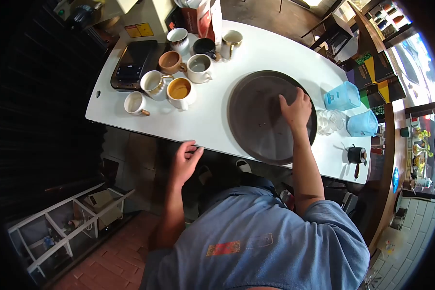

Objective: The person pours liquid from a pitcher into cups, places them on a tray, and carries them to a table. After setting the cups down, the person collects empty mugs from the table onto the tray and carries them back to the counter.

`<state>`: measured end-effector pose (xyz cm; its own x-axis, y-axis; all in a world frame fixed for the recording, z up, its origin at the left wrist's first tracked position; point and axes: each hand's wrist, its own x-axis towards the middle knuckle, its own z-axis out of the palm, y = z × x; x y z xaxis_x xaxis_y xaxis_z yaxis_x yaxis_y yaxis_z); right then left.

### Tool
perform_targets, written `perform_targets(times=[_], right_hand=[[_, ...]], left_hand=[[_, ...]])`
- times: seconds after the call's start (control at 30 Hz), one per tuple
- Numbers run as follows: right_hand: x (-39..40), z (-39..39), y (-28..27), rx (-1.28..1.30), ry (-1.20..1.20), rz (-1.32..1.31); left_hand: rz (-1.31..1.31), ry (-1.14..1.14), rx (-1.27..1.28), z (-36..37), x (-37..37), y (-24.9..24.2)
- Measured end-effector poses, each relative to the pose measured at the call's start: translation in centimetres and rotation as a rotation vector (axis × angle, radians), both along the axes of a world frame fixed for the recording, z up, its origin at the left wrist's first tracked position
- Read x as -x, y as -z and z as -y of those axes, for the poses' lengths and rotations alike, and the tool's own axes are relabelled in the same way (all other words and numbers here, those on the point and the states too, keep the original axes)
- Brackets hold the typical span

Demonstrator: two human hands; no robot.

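Observation:
A large round dark tray point(261, 116) lies on the white table point(208, 121), its near edge at the table's front edge. Over the tray's right part is my right hand point(297, 108), thumb and fingers apart, nothing visible between them; whether it touches the tray I cannot tell. My left hand point(186, 159) is at the front edge of the table, fingers loosely bent and apart, holding nothing. Left of the tray stand several mugs, among them a white one with a yellow-brown inside point(180, 89), a brown one point(170, 62) and a black one point(204, 47).
Right of the tray are clear cups point(329, 121), two light blue containers point(343, 96) point(362, 124) and a small dark pot with a handle point(356, 154). A black flat device point(133, 65) sits behind the mugs at the left. A white-framed rack point(67, 227) stands on the floor, lower left.

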<state>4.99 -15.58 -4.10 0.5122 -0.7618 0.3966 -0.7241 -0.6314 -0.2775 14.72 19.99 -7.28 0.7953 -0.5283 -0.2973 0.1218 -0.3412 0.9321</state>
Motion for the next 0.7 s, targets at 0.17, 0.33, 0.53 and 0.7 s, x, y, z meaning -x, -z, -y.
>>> perform_targets(times=[0.17,0.33,0.53,0.7], right_hand=[[2.2,6.5,3.4,0.055,0.069,-0.086],[1.6,8.2,3.1,-0.232,-0.012,-0.009],[2.0,6.9,2.1,-0.397,-0.159,0.052],[3.9,3.0,-1.3,-0.417,-0.401,0.246]], left_hand=[[-0.210,0.081,-0.085,7.6,4.1,-1.9],[-0.158,0.050,-0.254,12.7,5.7,-2.6],[0.317,-0.217,-0.567,12.0,8.6,0.5],[0.057,-0.601,0.176,9.8,13.4,-4.9]])
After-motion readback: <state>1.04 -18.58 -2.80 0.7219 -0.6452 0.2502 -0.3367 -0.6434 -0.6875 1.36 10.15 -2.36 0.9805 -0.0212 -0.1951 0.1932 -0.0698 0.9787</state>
